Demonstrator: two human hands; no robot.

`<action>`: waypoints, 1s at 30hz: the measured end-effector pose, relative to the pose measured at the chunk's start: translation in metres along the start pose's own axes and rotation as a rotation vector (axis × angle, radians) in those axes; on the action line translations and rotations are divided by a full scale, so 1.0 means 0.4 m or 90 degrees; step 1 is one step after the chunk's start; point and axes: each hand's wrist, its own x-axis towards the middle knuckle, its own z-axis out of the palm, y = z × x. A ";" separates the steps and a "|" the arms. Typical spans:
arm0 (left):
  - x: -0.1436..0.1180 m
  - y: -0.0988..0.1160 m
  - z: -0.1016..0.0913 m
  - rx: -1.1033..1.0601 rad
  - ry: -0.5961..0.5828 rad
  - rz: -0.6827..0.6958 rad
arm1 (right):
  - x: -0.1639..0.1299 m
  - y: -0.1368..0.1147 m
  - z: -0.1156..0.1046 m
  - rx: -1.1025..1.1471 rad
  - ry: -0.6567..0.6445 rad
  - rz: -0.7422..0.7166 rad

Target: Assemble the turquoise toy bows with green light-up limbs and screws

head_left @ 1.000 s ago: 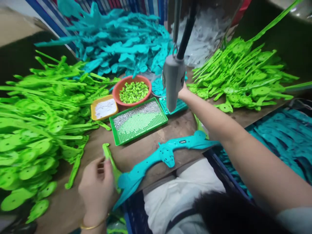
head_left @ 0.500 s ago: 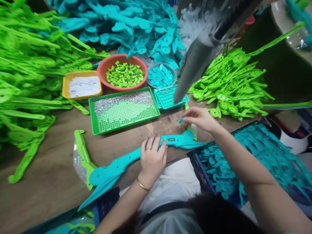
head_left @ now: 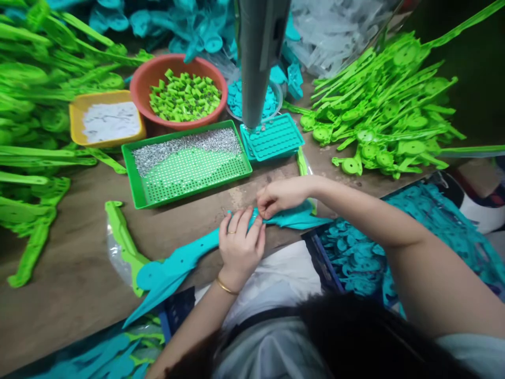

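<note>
A long teal plastic piece (head_left: 179,263) lies across the table's near edge. My left hand (head_left: 240,247) presses down on its middle, fingers spread over it. My right hand (head_left: 278,196) pinches at the same piece just beyond the left fingers; whatever small part it holds is hidden. A green plastic piece (head_left: 122,242) lies beside the teal one at its left end. A grey hanging power tool (head_left: 258,58) dangles above the small teal tray (head_left: 272,138), untouched.
A green tray of small screws (head_left: 185,163), an orange bowl of green bits (head_left: 179,92), a yellow tray (head_left: 106,118) and a clear bowl of teal bits (head_left: 272,102) stand behind. Green piles (head_left: 386,105) and teal piles flank the table; a bin of teal parts (head_left: 355,258) sits right.
My left hand left the green piece and came to rest on the teal one. My right hand let go of the hanging tool, came down and now meets the left hand.
</note>
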 end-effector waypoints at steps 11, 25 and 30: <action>-0.017 -0.002 0.009 -0.055 0.003 -0.029 | 0.002 0.003 0.063 0.080 0.168 0.222; 0.000 -0.211 -0.233 0.046 0.135 -0.326 | 0.038 -0.074 0.163 -0.152 0.328 0.173; -0.015 -0.440 -0.296 0.182 -0.154 -0.487 | 0.050 -0.058 0.174 -0.170 0.338 0.159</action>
